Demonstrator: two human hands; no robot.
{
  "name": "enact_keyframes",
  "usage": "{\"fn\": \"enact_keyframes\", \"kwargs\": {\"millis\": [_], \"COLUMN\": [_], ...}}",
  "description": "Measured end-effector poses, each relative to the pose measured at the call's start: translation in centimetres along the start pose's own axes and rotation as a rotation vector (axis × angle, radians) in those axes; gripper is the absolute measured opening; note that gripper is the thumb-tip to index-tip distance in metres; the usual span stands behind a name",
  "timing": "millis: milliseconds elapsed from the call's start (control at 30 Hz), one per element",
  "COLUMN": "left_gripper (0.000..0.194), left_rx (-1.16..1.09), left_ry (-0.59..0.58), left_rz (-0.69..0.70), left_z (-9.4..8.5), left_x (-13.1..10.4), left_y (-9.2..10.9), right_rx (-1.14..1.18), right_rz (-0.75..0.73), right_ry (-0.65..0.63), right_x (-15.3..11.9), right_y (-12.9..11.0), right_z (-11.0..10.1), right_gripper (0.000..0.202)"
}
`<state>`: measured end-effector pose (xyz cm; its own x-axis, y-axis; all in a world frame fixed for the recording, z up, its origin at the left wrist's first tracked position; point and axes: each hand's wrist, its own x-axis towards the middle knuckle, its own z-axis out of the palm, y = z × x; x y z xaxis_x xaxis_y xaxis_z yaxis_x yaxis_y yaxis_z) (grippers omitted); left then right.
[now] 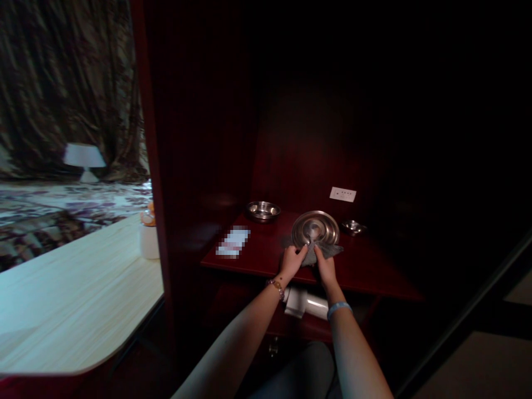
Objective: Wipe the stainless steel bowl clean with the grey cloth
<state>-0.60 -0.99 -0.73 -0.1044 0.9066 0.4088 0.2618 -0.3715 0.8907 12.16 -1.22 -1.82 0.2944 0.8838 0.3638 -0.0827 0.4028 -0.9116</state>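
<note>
A round, shiny steel plate point(297, 227) is tilted up toward me over the dark red shelf. A grey cloth point(332, 249) is bunched over its near edge and spreads out on both sides. My left hand point(292, 261) grips the cloth and the plate's rim from the left, thumb on top. From the right, my right hand point(326, 268) does the same, its thumb close to the other. The fingers underneath are hidden.
On the shelf point(266, 249) stand a steel bowl point(263, 211) at back left and a smaller steel dish point(353, 227) at right. A blurred-out card point(233, 242) lies at left. A socket point(343, 194) is on the back wall. White cylindrical things point(305, 304) lie below.
</note>
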Motion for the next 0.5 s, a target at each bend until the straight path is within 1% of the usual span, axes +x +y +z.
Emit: {"fn": "enact_keyframes", "kwargs": {"millis": [167,300,500], "left_gripper": [0.041,0.044,0.051], "left_rx": [-0.016,-0.046,-0.069], "left_ry": [0.046,0.079,0.185], "left_rz": [0.004,0.015,-0.005], "left_z": [0.14,0.03,-0.21], "left_x": [0.11,0.08,0.09], "left_y": [-0.06,0.21,0.37], "right_rx": [-0.009,-0.007,-0.018], "right_rz": [0.021,-0.005,-0.032], "right_ry": [-0.008,-0.022,-0.031], "right_x": [0.08,-0.02,-0.17], "right_y": [0.09,-0.13,-0.45], "right_z": [0.04,0.15,0.28], "right_gripper": [0.057,0.058,0.060]}}
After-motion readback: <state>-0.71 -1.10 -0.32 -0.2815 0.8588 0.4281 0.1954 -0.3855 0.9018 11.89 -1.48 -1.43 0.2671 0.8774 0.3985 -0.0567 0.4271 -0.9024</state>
